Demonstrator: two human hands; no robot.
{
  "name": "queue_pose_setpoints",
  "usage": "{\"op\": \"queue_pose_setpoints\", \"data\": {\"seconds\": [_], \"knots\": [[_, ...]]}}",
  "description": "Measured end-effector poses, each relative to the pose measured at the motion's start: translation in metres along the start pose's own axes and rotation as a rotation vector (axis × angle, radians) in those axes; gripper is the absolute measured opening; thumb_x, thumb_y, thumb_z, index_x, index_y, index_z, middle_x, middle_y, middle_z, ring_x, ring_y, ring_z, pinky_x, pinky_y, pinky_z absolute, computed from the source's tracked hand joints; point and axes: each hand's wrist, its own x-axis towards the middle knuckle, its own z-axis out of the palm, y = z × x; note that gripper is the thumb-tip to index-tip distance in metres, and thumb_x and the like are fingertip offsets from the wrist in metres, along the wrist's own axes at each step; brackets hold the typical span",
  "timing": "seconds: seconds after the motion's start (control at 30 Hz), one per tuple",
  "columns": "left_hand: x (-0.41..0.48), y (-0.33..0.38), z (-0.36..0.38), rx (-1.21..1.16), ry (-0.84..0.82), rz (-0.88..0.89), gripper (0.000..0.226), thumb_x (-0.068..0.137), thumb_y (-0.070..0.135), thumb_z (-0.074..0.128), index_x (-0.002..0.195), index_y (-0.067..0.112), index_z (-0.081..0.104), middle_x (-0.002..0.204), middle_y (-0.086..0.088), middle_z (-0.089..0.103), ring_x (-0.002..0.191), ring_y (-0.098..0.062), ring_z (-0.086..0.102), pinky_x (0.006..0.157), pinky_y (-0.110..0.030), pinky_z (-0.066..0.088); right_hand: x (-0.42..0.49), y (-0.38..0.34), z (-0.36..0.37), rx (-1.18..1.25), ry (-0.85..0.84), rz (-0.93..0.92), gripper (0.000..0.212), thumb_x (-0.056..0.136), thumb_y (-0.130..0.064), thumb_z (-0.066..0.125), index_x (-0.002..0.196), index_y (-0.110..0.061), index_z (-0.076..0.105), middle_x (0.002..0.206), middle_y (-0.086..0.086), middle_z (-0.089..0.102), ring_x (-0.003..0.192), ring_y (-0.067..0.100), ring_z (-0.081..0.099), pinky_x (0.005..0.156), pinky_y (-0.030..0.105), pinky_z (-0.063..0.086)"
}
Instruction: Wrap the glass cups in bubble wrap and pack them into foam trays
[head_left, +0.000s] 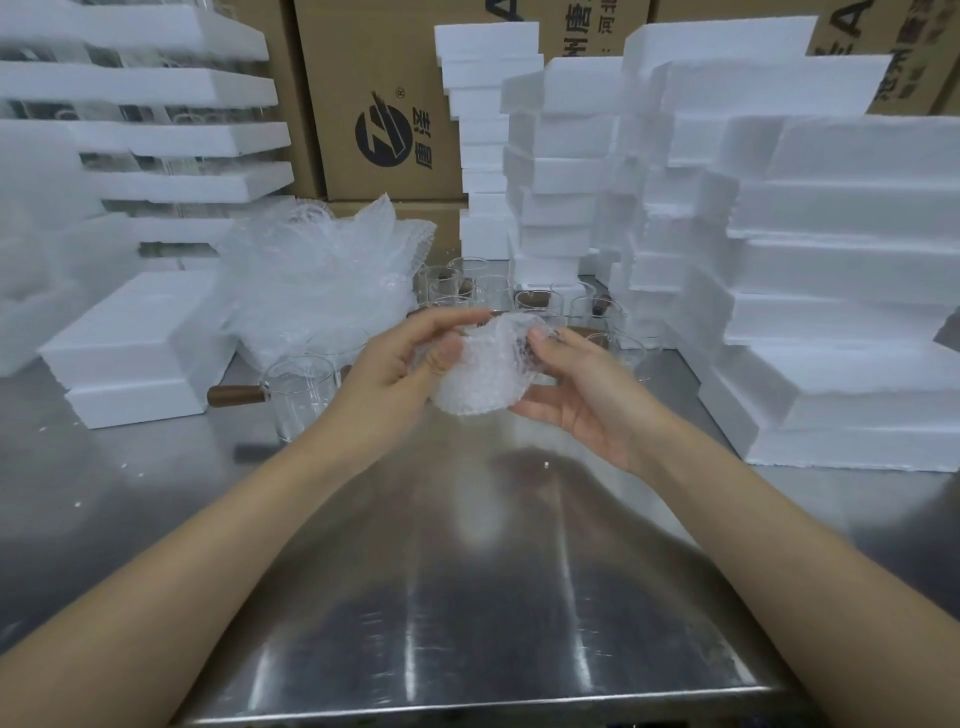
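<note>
Bundle: your bubble-wrapped cup (480, 369) is held above the table (467, 597), between both hands.
Left hand (400, 364): fingers curled round the bundle's left side, gripping.
Right hand (576, 384): thumb pinching the wrap, palm cupped beneath.
Foam trays (132, 348): left of the bundle, nearer your left hand.
Long axis: cannot tell.
</note>
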Motion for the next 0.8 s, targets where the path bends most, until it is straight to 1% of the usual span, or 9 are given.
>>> {"op": "queue_pose_setpoints", "data": {"seconds": [0.07,0.17,0.3,0.37,0.47,0.57,0.63,0.7,0.8], "knots": [[0.000,-0.003,0.000,0.020,-0.027,-0.017,0.028,0.099,0.029,0.046,0.124,0.036,0.055,0.105,0.022,0.064,0.106,0.001,0.057,0.090,-0.013,0.041,0.000,0.001,-0.001,-0.032,-0.001,0.006,0.035,0.098,-0.024,0.053,0.127,-0.005,0.053,0.128,0.014,0.061,0.101,0.034,0.068,0.083,0.040,0.058],[-0.001,-0.009,0.000,0.094,-0.046,-0.026,0.033,0.097,0.036,0.042,0.128,0.044,0.048,0.114,0.018,0.060,0.119,-0.009,0.051,0.102,-0.023,0.035,0.000,0.000,-0.002,-0.041,0.018,0.006,0.032,0.098,-0.022,0.052,0.125,-0.005,0.054,0.127,0.013,0.062,0.098,0.033,0.069,0.078,0.038,0.059],[0.002,-0.011,0.003,0.107,0.048,-0.033,0.049,0.092,0.055,0.039,0.139,0.042,0.034,0.126,0.026,0.033,0.118,0.018,0.034,0.093,0.002,0.027,0.000,-0.004,-0.001,0.077,0.100,-0.029,0.038,0.098,-0.021,0.053,0.129,0.002,0.050,0.126,0.018,0.060,0.096,0.033,0.070,0.073,0.035,0.060],[0.004,-0.012,0.005,0.058,0.093,-0.102,0.061,0.082,0.067,0.046,0.137,0.046,0.029,0.125,0.029,0.025,0.113,0.025,0.032,0.090,0.003,0.030,0.000,-0.006,-0.001,0.089,0.117,-0.039,0.039,0.098,-0.019,0.053,0.129,0.004,0.049,0.129,0.022,0.058,0.097,0.034,0.069,0.077,0.037,0.060],[0.003,-0.017,0.009,0.042,0.061,-0.169,0.063,0.070,0.071,0.060,0.126,0.051,0.038,0.126,0.032,0.031,0.114,0.021,0.039,0.104,-0.019,0.040,-0.001,-0.005,0.000,0.097,0.121,-0.031,0.038,0.098,-0.017,0.054,0.128,0.005,0.048,0.128,0.023,0.057,0.095,0.034,0.070,0.075,0.038,0.060],[0.001,-0.016,0.012,0.105,0.040,-0.146,0.049,0.073,0.061,0.064,0.116,0.041,0.052,0.126,0.017,0.045,0.120,0.001,0.049,0.103,-0.040,0.046,-0.002,-0.003,0.001,0.066,0.113,-0.020,0.035,0.096,-0.016,0.055,0.125,0.005,0.051,0.123,0.021,0.062,0.089,0.033,0.071,0.065,0.034,0.059],[-0.002,-0.015,0.013,0.167,-0.002,-0.129,0.050,0.080,0.055,0.061,0.121,0.027,0.054,0.134,0.012,0.043,0.129,-0.006,0.044,0.108,-0.043,0.040,-0.001,-0.001,0.000,0.037,0.119,-0.022,0.030,0.095,-0.014,0.057,0.119,0.004,0.053,0.118,0.020,0.064,0.086,0.032,0.072,0.063,0.032,0.058],[-0.005,-0.015,0.016,0.235,-0.047,-0.139,0.059,0.083,0.056,0.057,0.127,0.018,0.051,0.144,0.014,0.036,0.134,-0.002,0.036,0.112,-0.041,0.035,0.000,0.001,-0.002,-0.013,0.119,-0.038,0.020,0.094,-0.014,0.058,0.109,0.000,0.058,0.111,0.019,0.067,0.086,0.031,0.072,0.064,0.033,0.058],[-0.005,-0.011,0.018,0.247,0.020,-0.145,0.060,0.076,0.055,0.060,0.119,0.014,0.057,0.140,0.017,0.043,0.128,0.001,0.042,0.109,-0.038,0.039,-0.001,0.002,-0.001,-0.095,0.100,-0.086,0.012,0.094,-0.017,0.060,0.099,-0.006,0.063,0.097,0.011,0.073,0.083,0.028,0.073,0.063,0.031,0.058]]}}
